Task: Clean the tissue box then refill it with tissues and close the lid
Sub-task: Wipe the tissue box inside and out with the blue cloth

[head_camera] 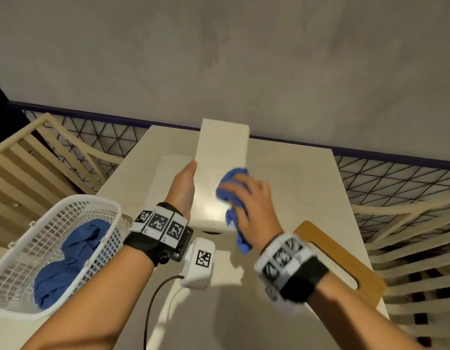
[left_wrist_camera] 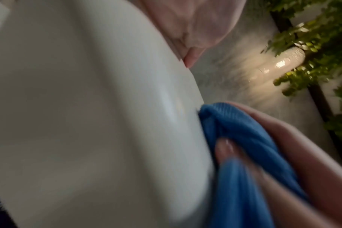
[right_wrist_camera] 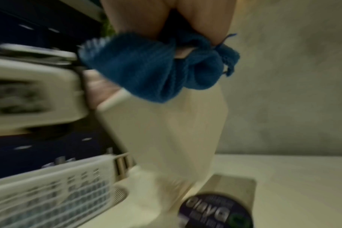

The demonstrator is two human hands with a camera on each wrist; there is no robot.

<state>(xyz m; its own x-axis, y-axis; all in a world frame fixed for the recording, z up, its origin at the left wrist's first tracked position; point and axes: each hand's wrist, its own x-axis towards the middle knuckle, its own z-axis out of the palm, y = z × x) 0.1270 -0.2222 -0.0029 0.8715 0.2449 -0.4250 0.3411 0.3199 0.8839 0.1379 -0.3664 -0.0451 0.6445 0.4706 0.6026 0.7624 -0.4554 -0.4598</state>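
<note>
I hold the long white tissue box (head_camera: 221, 152) tilted up off the table. My left hand (head_camera: 184, 183) grips its left side, thumb along the edge. My right hand (head_camera: 249, 198) clutches a bunched blue cloth (head_camera: 231, 180) and presses it against the box's right side. In the left wrist view the box (left_wrist_camera: 88, 108) fills the frame, with the cloth (left_wrist_camera: 244, 138) at its edge. The right wrist view shows the cloth (right_wrist_camera: 146, 69) on the box (right_wrist_camera: 166, 131). A tissue pack (right_wrist_camera: 215, 211) with a dark round label lies on the table below. The box's inside is hidden.
A wooden lid (head_camera: 345, 261) with a slot lies at the right of the white table (head_camera: 294, 185). A white mesh basket (head_camera: 67, 205) with blue cloths stands at the left edge. Slatted wooden furniture flanks the table. A grey wall rises behind.
</note>
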